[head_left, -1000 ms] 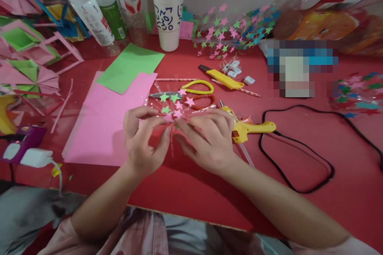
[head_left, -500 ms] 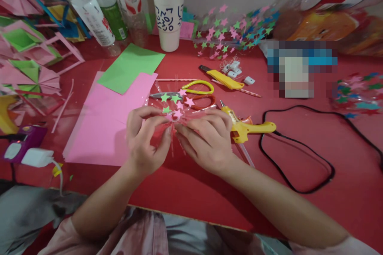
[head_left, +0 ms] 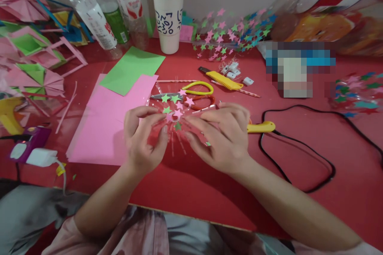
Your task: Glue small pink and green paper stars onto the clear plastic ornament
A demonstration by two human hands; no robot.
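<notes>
Fingers (head_left: 161, 143) of the left hand (head_left: 143, 139) curve narrowly at one side of a clear plastic starburst (head_left: 176, 117); those of the right hand (head_left: 223, 137) stand wider apart at the other. Whether either grips a strip, I cannot tell. See-through strips radiate from its small central ring, bearing pink and green stars (head_left: 189, 101). It sits between both hands over the red bench (head_left: 185, 183), partly overlapping yellow-and-red-handled scissors (head_left: 199, 83).
</notes>
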